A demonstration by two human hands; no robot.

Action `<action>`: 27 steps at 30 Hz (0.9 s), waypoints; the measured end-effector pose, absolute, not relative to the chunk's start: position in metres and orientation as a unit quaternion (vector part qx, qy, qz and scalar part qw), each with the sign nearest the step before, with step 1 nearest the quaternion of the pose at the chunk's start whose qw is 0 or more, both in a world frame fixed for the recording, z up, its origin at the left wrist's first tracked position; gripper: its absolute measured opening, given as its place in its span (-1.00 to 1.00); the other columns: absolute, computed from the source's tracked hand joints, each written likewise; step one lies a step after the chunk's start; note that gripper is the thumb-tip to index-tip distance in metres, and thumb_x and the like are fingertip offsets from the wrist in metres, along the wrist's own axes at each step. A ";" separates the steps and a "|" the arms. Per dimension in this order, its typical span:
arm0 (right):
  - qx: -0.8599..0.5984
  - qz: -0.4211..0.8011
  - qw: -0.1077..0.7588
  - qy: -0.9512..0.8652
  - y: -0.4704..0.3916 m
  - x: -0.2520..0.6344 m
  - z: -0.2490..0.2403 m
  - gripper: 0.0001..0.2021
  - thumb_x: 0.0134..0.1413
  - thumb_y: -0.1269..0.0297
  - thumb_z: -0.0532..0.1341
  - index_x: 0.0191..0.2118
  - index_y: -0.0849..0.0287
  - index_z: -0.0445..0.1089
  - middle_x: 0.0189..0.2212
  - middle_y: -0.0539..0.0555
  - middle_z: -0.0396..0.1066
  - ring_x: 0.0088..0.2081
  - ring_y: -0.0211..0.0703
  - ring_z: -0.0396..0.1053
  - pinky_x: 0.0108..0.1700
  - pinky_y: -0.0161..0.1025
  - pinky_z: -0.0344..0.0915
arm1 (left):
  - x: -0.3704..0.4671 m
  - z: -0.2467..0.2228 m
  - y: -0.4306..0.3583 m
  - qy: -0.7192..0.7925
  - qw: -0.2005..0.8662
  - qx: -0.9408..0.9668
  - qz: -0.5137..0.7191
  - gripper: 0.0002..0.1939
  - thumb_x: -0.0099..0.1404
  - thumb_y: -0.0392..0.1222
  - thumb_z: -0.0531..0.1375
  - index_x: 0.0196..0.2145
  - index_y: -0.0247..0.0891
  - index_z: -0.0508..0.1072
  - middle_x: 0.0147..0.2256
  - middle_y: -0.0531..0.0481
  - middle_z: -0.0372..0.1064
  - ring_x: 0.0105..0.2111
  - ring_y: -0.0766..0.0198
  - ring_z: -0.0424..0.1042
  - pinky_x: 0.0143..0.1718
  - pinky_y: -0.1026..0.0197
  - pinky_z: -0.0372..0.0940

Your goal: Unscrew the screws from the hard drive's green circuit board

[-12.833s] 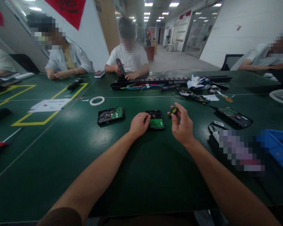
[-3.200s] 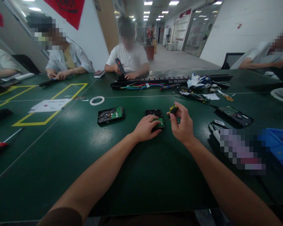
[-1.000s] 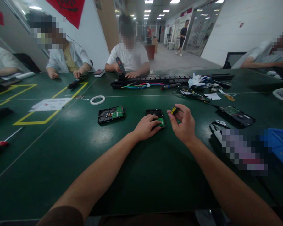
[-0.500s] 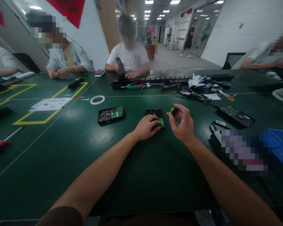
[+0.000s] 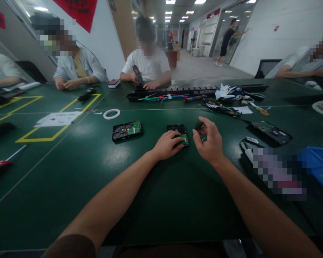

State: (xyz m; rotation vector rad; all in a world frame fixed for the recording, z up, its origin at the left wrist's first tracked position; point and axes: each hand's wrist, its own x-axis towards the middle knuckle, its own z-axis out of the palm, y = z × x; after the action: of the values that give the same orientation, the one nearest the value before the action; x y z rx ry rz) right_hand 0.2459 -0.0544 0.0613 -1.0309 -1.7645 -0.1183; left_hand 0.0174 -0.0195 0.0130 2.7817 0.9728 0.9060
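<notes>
In the middle of the green table lies a hard drive (image 5: pixel 177 128), its green circuit board facing up. My left hand (image 5: pixel 167 145) is laid over its near left part, fingers and thumb gripping it against the table and hiding much of it. Just right of the drive, my right hand (image 5: pixel 210 139) is raised, pinching a small black-and-yellow handle (image 5: pixel 199 125); its tip cannot be made out. Tiny bits show on the table behind that hand. A second hard drive (image 5: pixel 127 131) lies to the left, board side up, apart from both hands.
Right: another drive (image 5: pixel 270 132) with a cable, a blue bin (image 5: pixel 319 168). Left: a tape roll (image 5: pixel 111 114), a paper sheet (image 5: pixel 57 119), a red-handled screwdriver (image 5: pixel 0 166). Across the table, a person holds a power tool (image 5: pixel 137 74) at a long black rack strip (image 5: pixel 193 89).
The handle in my right hand has turned, its yellow part now mostly hidden. My right hand has shifted very slightly; my left stays put. A person in the background has walked right.
</notes>
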 end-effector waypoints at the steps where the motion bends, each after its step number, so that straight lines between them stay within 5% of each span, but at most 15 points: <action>1: -0.431 -0.050 0.519 -0.737 -0.055 0.246 0.062 -0.46 0.36 0.23 0.24 0.39 -0.10 0.21 0.06 0.16 0.46 -0.15 0.01 0.51 -0.10 0.07 0.62 | 0.017 0.013 -0.020 0.316 0.030 0.901 0.294 -0.67 0.54 -0.01 0.24 0.15 -0.16 0.59 0.16 -0.25 0.44 0.19 -0.10 0.42 0.18 -0.23 0.40; 9: -0.432 -0.037 0.516 -0.738 -0.054 0.247 0.060 -0.44 0.34 0.20 0.28 0.39 -0.13 0.22 0.06 0.14 0.48 -0.11 0.04 0.52 -0.15 0.06 0.62 | 0.017 0.012 -0.019 0.317 0.029 0.901 0.295 -0.67 0.54 -0.02 0.24 0.16 -0.14 0.58 0.16 -0.24 0.44 0.20 -0.10 0.41 0.18 -0.23 0.39; 19: -0.425 -0.029 0.521 -0.740 -0.052 0.246 0.053 -0.33 0.33 0.30 0.24 0.48 -0.16 0.11 0.26 0.14 0.41 -0.02 0.07 0.55 0.05 0.16 0.60 | 0.018 0.012 -0.018 0.321 0.032 0.901 0.289 -0.66 0.53 0.00 0.25 0.14 -0.17 0.58 0.17 -0.23 0.44 0.21 -0.10 0.41 0.19 -0.23 0.39; 27: -0.427 -0.038 0.524 -0.735 -0.053 0.246 0.054 -0.35 0.32 0.26 0.27 0.46 -0.15 0.15 0.21 0.16 0.45 -0.14 0.02 0.55 -0.06 0.11 0.63 | 0.018 0.012 -0.019 0.316 0.028 0.902 0.293 -0.66 0.54 -0.01 0.24 0.14 -0.19 0.57 0.17 -0.26 0.44 0.20 -0.10 0.41 0.19 -0.22 0.39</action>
State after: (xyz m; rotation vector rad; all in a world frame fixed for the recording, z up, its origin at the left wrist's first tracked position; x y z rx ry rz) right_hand 0.2464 -0.0528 0.0536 -1.0229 -1.7600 -0.0905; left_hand 0.0176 -0.0190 0.0121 2.7834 0.9767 0.9041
